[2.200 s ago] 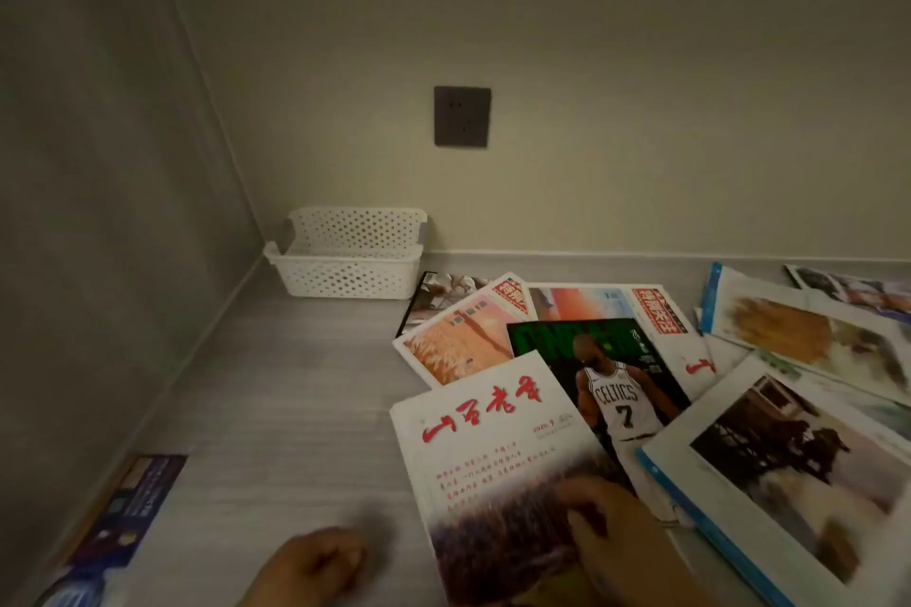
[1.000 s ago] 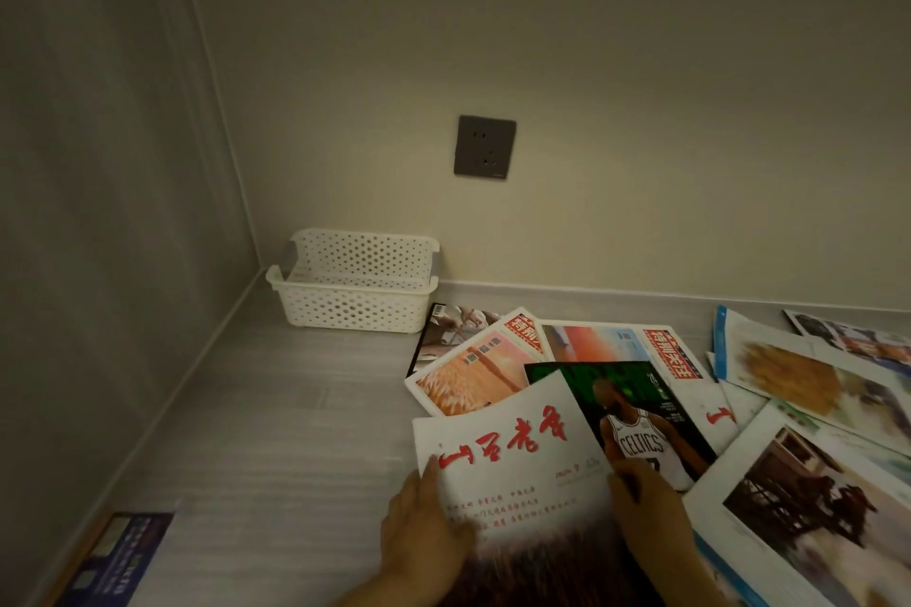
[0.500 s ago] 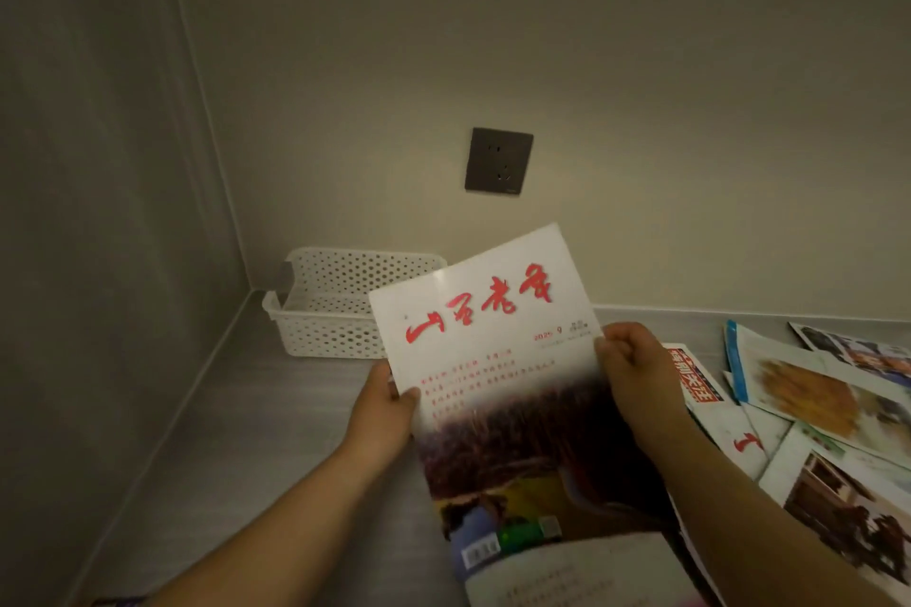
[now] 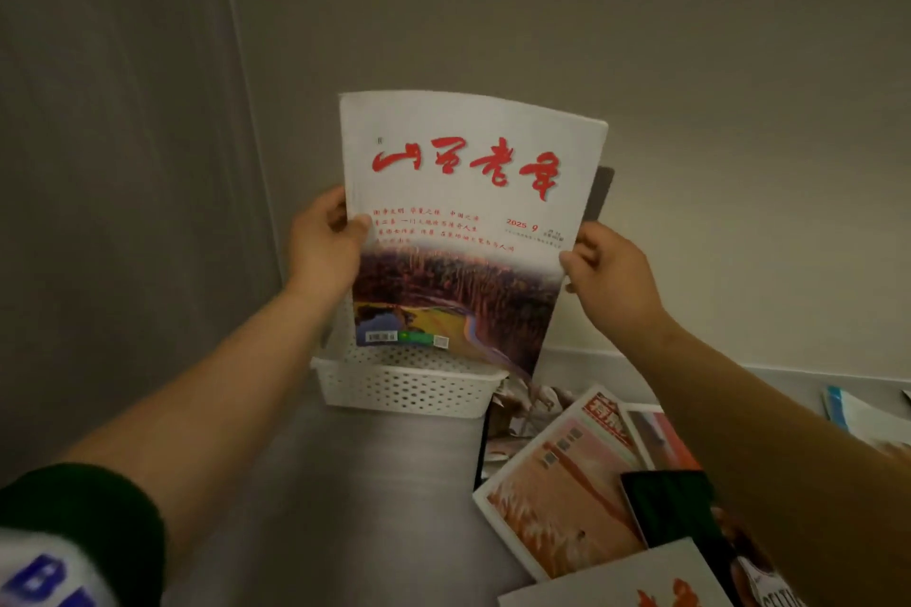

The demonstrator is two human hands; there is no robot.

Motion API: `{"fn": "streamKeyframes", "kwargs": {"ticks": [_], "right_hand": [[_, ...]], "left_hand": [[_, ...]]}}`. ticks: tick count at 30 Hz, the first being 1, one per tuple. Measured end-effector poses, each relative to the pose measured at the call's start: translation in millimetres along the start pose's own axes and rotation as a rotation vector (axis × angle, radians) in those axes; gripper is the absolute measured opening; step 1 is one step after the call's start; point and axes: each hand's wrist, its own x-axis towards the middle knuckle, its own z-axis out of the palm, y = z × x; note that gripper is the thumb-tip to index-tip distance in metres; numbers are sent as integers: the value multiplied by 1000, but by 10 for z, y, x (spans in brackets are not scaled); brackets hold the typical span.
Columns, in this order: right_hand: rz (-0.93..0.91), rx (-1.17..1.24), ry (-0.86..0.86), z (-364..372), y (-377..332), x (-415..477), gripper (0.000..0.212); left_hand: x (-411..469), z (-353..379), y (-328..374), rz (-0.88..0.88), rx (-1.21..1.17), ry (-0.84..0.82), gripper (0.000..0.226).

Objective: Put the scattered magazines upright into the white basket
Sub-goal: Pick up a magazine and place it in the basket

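Observation:
I hold a white magazine point(image 4: 463, 232) with red brush lettering and a reddish landscape photo upright in the air. My left hand point(image 4: 325, 246) grips its left edge and my right hand point(image 4: 604, 276) pinches its right edge. Its lower edge hangs just above the white perforated basket point(image 4: 404, 389), which stands in the corner against the back wall; the magazine hides most of the basket's inside. More magazines lie flat on the grey surface at the right, among them a peach-coloured one point(image 4: 562, 488) and a dark green one point(image 4: 680, 508).
Grey walls close in on the left and behind. A dark wall socket point(image 4: 602, 192) peeks out behind the magazine's right edge. Bare grey counter point(image 4: 355, 498) runs in front of the basket. Further magazines point(image 4: 858, 414) lie at the far right edge.
Both hands picked the white magazine off the pile, raised it and carried it forward and left until it stands upright over the basket.

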Motion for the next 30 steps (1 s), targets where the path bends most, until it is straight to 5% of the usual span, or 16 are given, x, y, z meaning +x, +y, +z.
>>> {"fn": "streamKeyframes", "kwargs": {"ticks": [3,9,21,30], "right_hand": [[66,54,-1,236,35,202,7],[124,181,41,600,116,565,36],[245,108,-26,1197,588,815,8],[272,218,142,1394,650,857,39]], "left_hand": [[188,-42,-129,-54,19,25,33],[492,-51,-408,-85,27,76,31],[775,155,-1076,-201,47,36,30],[983,318,-1289,-194,279,166,7]]}}
